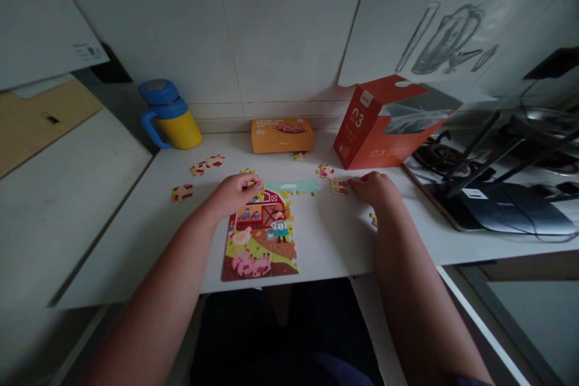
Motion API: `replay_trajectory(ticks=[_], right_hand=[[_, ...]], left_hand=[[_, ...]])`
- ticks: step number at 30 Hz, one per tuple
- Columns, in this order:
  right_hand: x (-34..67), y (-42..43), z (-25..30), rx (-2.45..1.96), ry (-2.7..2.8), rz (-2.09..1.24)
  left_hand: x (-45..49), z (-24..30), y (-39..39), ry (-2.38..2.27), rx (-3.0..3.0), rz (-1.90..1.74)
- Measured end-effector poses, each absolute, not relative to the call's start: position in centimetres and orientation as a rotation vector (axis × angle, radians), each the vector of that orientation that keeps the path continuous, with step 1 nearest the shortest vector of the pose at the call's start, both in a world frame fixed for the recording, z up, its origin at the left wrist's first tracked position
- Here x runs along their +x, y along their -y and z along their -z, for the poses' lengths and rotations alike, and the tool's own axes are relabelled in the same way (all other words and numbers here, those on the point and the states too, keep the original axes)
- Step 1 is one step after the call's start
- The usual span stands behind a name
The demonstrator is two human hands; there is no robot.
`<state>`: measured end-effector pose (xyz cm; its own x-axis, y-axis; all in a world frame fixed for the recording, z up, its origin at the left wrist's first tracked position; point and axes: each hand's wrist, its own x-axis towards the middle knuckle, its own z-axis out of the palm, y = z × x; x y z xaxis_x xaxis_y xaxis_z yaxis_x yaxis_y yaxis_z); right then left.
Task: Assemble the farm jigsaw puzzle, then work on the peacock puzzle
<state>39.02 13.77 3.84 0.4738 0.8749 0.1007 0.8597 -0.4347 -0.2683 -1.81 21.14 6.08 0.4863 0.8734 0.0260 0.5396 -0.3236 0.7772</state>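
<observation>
A partly joined farm jigsaw puzzle [260, 247] lies near the front edge of the white counter, showing a barn, a farmer, a hen and a pig. My left hand [237, 194] is over its upper left corner with the fingers curled in a pinch; whatever is between them is hidden. A strip of joined sky pieces [296, 187] runs along the top to the right. My right hand [374, 188] has its fingers closed at the right edge of a puzzle piece [339, 187]. Just behind that piece lies another loose piece [324, 171]. One more piece [373, 219] is partly hidden by my right forearm.
Loose pieces [207, 164] and a single piece [182, 193] lie to the left. At the back stand an orange puzzle box [283, 136], a blue and yellow jug [174, 117] and a red carton [375, 126]. A gas stove [441, 157] and a black router [511, 208] are on the right.
</observation>
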Motion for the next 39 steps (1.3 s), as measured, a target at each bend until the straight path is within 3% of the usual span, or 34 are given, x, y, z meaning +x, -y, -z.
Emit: replay_trajectory(ticks=[6,18,28,39], right_hand=[[37.7,-13.1,-4.5,-2.494,1.433,0.017],[39.1,-13.9,-4.3,-2.397,1.321,-0.124],[34.8,-13.9,-6.3,-1.871,1.275,-0.26],[34.6,-14.7,-6.1,-1.925,1.465,-0.024]], left_hand=[[-1.7,-6.1,-21.1,-1.162,2.027,-0.579],[-1.6,-6.1,-21.1,-1.184,2.077,-0.551],[-1.5,-6.6,-20.8,-1.209,2.112,-0.517],[-1.6,-6.6,-20.8,-1.202,2.146,-0.523]])
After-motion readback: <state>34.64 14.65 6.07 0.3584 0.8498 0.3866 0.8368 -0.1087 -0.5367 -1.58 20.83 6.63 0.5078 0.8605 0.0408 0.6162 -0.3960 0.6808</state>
